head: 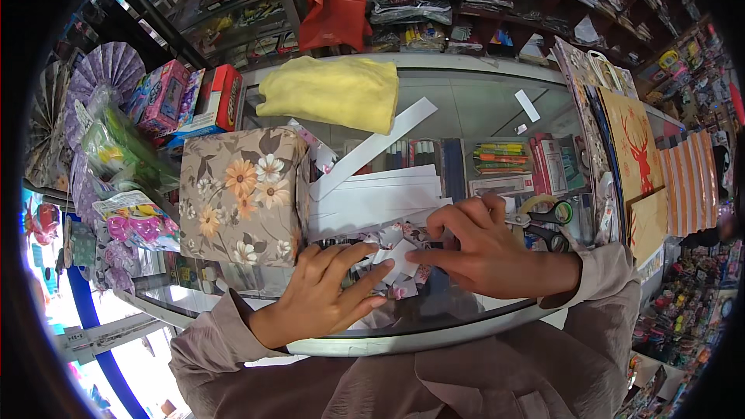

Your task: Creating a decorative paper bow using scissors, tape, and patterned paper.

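Observation:
Small cut scraps of floral wrapping paper (401, 290) lie in a loose cluster on the glass counter, some with their white backs up. My left hand (326, 288) reaches in from the left with fingers spread, its fingertips at the near edge of a white-backed scrap (403, 259). From the right, my right hand (489, 250) touches that scrap with one fingertip, while its other fingers are bent and apart. Beyond the cluster are flat white paper sheets (375, 203) and a long white paper strip (378, 148). Left of them stands a box wrapped in brown floral paper (241, 198).
Scissors with black and green handles (550, 215) lie beside a roll of tape (532, 203). A folded yellow cloth (329, 93) is at the far edge. Paper gift bags (631, 151) stand right; boxed goods (215, 99) and packaged toys (139, 218) crowd the left.

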`<move>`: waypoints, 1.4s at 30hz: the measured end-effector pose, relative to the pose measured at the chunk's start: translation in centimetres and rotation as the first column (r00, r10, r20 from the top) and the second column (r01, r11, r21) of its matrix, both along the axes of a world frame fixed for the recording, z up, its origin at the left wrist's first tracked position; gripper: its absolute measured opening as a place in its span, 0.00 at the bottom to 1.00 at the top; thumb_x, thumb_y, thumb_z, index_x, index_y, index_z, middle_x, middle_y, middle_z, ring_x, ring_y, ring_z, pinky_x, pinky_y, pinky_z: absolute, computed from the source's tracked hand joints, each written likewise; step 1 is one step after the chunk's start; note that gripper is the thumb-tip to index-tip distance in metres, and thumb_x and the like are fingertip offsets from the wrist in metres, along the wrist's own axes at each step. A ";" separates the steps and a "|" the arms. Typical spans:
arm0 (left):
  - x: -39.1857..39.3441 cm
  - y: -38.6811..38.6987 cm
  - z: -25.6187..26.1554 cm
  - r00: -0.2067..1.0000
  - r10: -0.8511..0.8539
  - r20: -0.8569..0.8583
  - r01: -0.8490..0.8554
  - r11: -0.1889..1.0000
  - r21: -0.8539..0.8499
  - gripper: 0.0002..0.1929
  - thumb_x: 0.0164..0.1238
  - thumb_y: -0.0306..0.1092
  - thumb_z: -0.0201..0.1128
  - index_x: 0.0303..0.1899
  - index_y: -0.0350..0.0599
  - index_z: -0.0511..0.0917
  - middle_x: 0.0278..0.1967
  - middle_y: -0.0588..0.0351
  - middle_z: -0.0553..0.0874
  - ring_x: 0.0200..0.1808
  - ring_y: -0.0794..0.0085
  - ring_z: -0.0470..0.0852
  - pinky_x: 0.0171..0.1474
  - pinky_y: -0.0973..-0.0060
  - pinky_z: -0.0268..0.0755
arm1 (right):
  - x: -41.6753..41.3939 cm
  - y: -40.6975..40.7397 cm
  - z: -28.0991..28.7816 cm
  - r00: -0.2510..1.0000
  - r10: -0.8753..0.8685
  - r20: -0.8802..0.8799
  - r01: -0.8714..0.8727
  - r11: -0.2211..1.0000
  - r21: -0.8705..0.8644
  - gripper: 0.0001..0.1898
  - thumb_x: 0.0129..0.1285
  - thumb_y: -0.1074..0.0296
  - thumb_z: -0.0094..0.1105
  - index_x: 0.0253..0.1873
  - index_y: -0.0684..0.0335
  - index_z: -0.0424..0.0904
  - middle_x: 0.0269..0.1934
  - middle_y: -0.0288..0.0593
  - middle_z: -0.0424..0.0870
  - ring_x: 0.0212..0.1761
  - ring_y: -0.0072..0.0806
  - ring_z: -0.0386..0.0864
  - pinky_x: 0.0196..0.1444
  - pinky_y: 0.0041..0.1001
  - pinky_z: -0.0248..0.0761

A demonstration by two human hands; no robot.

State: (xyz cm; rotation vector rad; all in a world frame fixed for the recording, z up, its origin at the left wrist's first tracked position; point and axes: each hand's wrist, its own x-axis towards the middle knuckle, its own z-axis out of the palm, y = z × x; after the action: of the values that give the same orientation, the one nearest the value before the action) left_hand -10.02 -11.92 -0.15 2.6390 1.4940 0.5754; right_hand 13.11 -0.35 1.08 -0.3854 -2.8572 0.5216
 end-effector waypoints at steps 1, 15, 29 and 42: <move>0.0 0.1 0.1 1.000 -0.002 -0.007 0.002 1.000 0.008 0.21 0.64 0.48 0.61 0.54 0.50 0.79 0.54 0.54 0.74 0.50 0.66 0.71 0.53 0.66 0.60 | 0.1 0.1 -0.1 1.000 -0.024 0.011 0.024 0.999 0.041 0.24 0.48 0.75 0.63 0.52 0.44 0.82 0.44 0.34 0.67 0.49 0.31 0.63 0.49 0.39 0.52; -0.4 0.0 -0.1 0.990 -0.036 0.137 0.054 0.990 -0.132 0.21 0.64 0.46 0.60 0.55 0.47 0.77 0.52 0.52 0.74 0.48 0.63 0.70 0.52 0.65 0.62 | -0.1 1.1 2.5 0.990 -0.019 -0.140 0.028 0.998 0.058 0.14 0.55 0.70 0.60 0.47 0.54 0.80 0.42 0.36 0.69 0.45 0.31 0.68 0.46 0.38 0.57; -1.6 -0.7 -0.2 0.954 -0.130 0.271 0.144 0.989 -0.032 0.19 0.63 0.46 0.59 0.50 0.44 0.80 0.47 0.55 0.79 0.49 0.66 0.71 0.49 0.67 0.63 | 0.1 -0.6 0.5 0.986 0.138 0.097 -0.159 0.954 0.256 0.22 0.50 0.66 0.60 0.53 0.62 0.76 0.56 0.48 0.71 0.55 0.36 0.66 0.54 0.39 0.62; -0.7 0.1 -0.2 0.996 -0.091 -0.012 0.089 0.989 -0.119 0.27 0.67 0.54 0.55 0.59 0.45 0.73 0.54 0.67 0.80 0.55 0.74 0.69 0.54 0.67 0.52 | 0.1 0.7 1.2 0.996 0.088 0.009 -0.088 0.996 0.025 0.24 0.47 0.71 0.63 0.53 0.63 0.75 0.50 0.45 0.70 0.51 0.37 0.66 0.53 0.39 0.59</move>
State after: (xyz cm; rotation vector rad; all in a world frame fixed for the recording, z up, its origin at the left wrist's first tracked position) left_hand -10.72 -11.81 -0.36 2.6109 1.3590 0.4434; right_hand 13.16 0.32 2.28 -0.2589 -2.8956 0.5001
